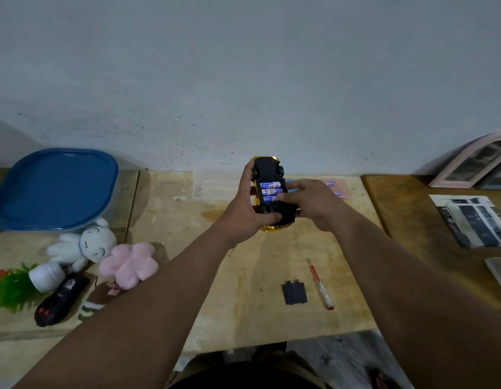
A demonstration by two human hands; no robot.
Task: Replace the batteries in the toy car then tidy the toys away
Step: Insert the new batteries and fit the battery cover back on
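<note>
- Toy car held belly-up above the far middle of the desk, long axis running near to far.
- Left hand grips its left side; right hand presses fingertips on the three batteries in the open bay.
- Battery cover lies near, right of centre, beside the screwdriver; right hand is nearer it.
</note>
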